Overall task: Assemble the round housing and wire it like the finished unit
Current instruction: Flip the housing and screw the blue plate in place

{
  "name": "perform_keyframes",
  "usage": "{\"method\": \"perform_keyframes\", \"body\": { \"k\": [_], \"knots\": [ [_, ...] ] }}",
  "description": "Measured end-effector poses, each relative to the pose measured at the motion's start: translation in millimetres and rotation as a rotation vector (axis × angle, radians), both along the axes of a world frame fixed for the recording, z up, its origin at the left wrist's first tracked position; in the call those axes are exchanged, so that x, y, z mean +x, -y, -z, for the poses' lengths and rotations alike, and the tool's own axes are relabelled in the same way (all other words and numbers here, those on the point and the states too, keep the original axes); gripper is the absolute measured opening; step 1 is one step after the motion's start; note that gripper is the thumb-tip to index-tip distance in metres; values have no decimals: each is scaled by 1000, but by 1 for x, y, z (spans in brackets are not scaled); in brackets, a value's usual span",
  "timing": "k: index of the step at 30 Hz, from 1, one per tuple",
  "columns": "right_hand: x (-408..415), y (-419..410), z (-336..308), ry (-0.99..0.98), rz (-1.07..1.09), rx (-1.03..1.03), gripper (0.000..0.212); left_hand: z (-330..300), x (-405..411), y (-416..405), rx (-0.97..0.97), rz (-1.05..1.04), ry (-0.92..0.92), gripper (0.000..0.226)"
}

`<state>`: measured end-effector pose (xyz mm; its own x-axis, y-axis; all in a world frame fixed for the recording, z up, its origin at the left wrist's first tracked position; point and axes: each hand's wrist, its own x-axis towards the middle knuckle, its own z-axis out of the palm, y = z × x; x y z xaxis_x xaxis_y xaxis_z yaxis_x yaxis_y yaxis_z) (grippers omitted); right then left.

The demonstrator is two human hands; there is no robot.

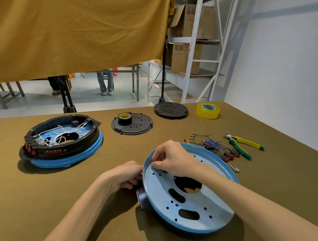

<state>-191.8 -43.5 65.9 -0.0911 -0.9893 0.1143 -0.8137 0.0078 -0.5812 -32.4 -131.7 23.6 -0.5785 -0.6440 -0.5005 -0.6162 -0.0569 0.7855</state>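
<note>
The blue housing pan sits near the worktop's front edge, tipped up — left hand curled at its outer rim to steady it, right hand pinching something small inside — finished unit left for reference.

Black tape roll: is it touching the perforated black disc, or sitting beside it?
Touching. Head view shows the black tape roll standing on the perforated black disc, no cloth visible between them.

The left hand's fingertips are hidden behind the blue pan's rim, so their grip cannot be told. Whatever the right hand's fingers pinch inside that rim is too small to make out. Both forearms run off the bottom edge.
</note>
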Motion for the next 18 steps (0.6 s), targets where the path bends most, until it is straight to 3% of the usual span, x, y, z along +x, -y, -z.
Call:
{"method": "perform_keyframes", "body": {
  "k": [14,18],
  "knots": [
    [5,0,-2,-152,-3,24,10,2,0,2,14,-3,-12,31],
    [1,-5,-2,-107,-65,70,9,4,-2,2,3,-6,-7,33]
  ]
}}
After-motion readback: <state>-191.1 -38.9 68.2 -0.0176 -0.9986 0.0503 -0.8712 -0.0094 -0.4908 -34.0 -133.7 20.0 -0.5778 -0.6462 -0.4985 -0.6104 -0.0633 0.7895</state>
